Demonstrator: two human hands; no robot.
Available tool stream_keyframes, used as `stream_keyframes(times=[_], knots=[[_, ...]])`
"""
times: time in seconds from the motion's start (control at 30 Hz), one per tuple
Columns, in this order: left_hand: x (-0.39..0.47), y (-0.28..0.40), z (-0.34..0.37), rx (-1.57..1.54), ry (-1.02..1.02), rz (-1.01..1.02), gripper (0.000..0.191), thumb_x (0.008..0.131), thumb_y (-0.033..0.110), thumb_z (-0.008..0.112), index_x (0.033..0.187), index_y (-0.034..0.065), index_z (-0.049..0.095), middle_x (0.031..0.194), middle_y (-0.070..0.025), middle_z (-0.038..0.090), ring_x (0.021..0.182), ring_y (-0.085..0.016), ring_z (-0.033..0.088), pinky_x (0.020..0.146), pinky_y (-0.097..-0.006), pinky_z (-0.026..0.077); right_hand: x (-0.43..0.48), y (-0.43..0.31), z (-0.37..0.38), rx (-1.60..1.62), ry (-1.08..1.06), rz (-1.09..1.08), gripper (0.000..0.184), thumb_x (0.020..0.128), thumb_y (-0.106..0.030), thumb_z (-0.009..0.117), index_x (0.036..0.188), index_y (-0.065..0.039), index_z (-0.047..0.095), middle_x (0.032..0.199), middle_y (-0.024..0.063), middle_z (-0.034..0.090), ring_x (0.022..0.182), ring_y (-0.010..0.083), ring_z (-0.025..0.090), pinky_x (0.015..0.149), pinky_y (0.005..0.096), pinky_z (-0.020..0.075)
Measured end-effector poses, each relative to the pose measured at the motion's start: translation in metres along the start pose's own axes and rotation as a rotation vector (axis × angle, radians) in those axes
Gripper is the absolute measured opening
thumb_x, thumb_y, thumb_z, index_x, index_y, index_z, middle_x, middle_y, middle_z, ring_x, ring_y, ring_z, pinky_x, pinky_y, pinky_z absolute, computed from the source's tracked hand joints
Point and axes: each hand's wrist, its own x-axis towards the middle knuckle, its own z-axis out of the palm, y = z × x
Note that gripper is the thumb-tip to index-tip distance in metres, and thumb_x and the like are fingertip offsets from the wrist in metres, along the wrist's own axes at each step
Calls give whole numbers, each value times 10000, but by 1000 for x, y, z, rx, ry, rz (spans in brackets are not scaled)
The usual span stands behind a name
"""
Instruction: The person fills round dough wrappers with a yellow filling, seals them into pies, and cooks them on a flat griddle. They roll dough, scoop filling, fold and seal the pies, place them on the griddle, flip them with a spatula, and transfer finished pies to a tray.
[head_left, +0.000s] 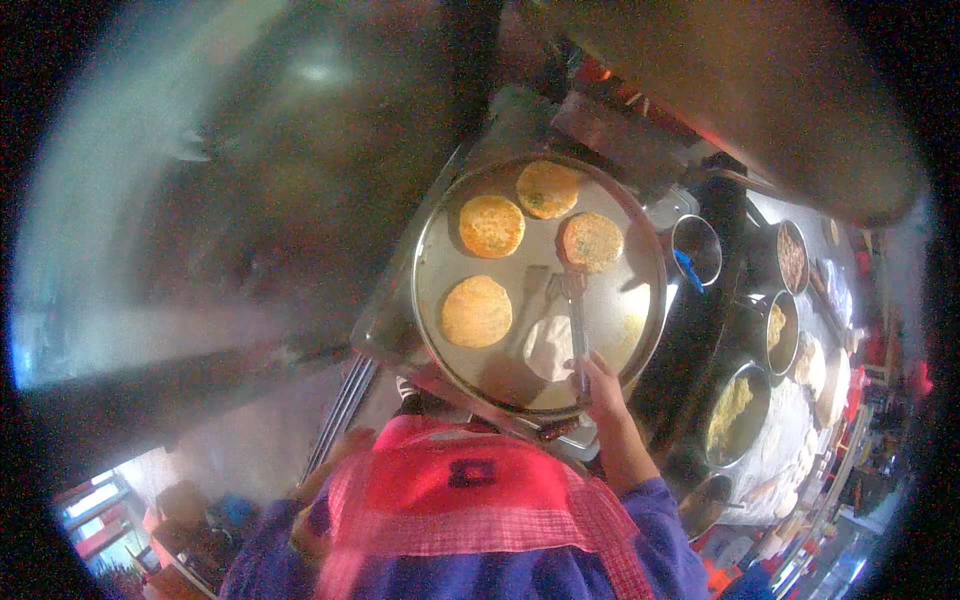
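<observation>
My right hand (596, 382) grips the handle of a metal spatula (576, 307) over the lower right of a large round griddle (525, 292). The spatula's head is close below one browned flatbread (592, 241). Two more browned flatbreads (491, 226) (547, 189) lie near the griddle's far side, and a paler golden one (477, 311) is at the left. A white, uncooked-looking dough round (551, 347) lies beside the spatula's handle. My left hand (352, 446) is at my left side by the red apron (480, 480), partly blurred; its fingers and any hold are unclear.
Right of the griddle stands an empty-looking metal pot (697, 247) with a blue item at its rim. Farther right, metal bowls hold yellow filling (731, 420) and a brownish filling (792, 259), beside dough pieces on a floured surface (772, 450). Metal rods (341, 412) extend at lower left.
</observation>
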Motion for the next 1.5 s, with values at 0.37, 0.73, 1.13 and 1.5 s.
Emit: stream_keyframes(times=[0.37,0.73,1.13,1.5], knots=[[19,-27,-11,197,5,26,429,939,383,596,1231,69,620,1205,-128,660,1115,-253,629,956,-375,484,114,-19,11,-34,48,-313,227,1002,-254,501,1100,-67,583,835,44,593,599,132,520,510,253,428],[-40,-40,38,-412,72,-62,373,955,253,585,1246,19,594,1240,-152,621,1130,-270,606,959,-359,491,46,-33,-27,-222,-91,-442,252,997,-207,488,1208,-92,566,929,38,640,662,102,556,546,246,455],[-59,-96,89,353,365,285,254,949,330,547,1102,159,657,1035,-110,672,974,-303,642,858,-399,512,-74,15,81,-608,-984,98,366,976,-251,571,1291,-70,527,986,44,641,759,138,605,673,270,509],[-238,-344,81,-915,785,-277,370,899,350,609,1107,52,678,1024,-170,699,862,-289,671,781,-396,524,-150,158,442,-563,-1173,453,305,997,-227,533,1270,-93,503,1025,47,639,772,130,617,643,260,521]])
